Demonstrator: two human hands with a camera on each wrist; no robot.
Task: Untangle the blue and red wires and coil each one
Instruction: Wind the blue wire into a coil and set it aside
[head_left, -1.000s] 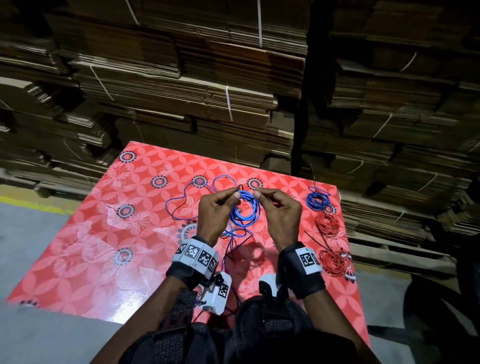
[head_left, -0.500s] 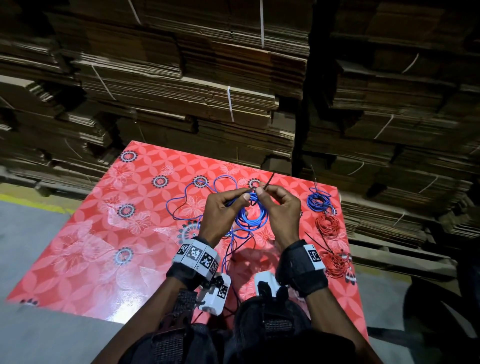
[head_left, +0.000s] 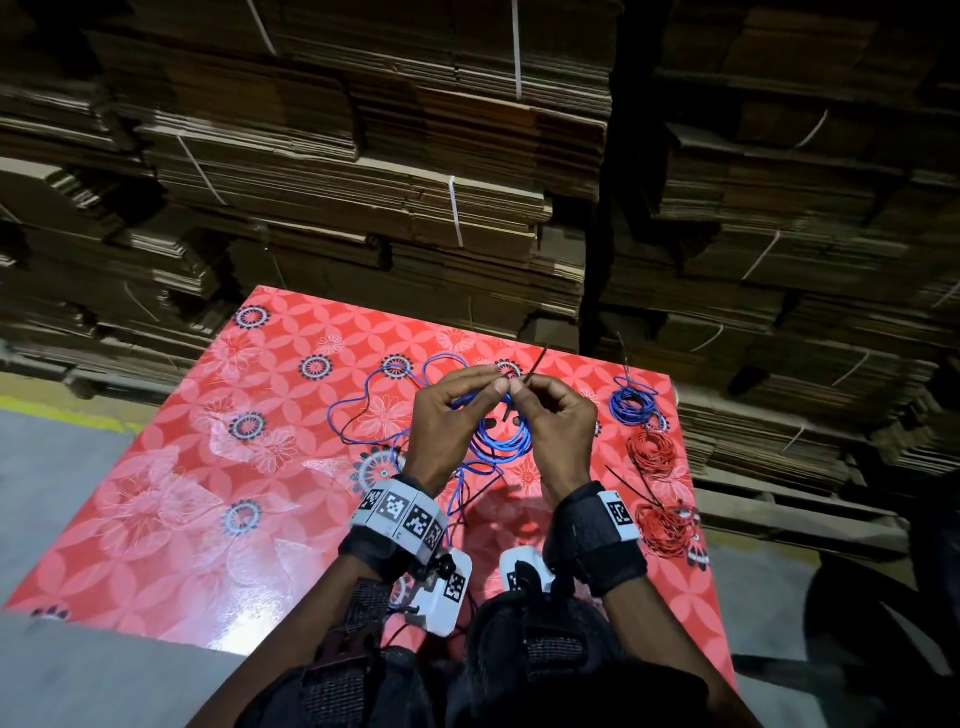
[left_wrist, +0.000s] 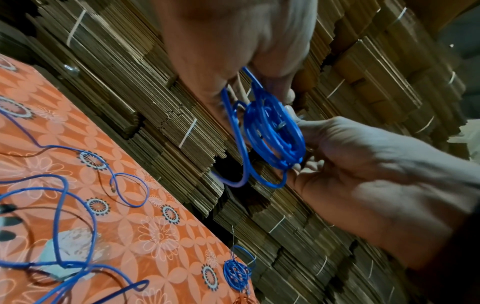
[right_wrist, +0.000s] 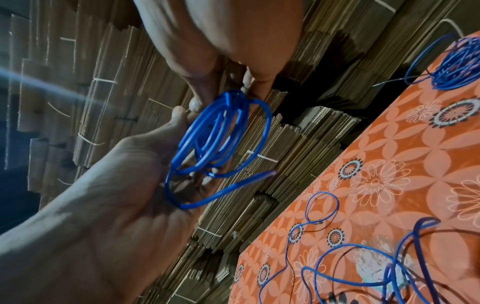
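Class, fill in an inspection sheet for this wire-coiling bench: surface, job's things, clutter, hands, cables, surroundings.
Surface: red floral tabletop, glossy.
Job's things: blue coil held above the table; finished blue coil and two red coils at the right edge.
Clutter: black tie lying by the red coils.
Hands: left hand and right hand both pinch the held coil, a dark tie sticking up between them.
Cables: loose blue wire sprawls on the table.
Surroundings: strapped cardboard stacks behind.

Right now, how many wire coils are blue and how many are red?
Blue coils: 2, the held coil and the blue table coil.
Red coils: 2, the upper red coil and the lower red coil.
Total: 4.
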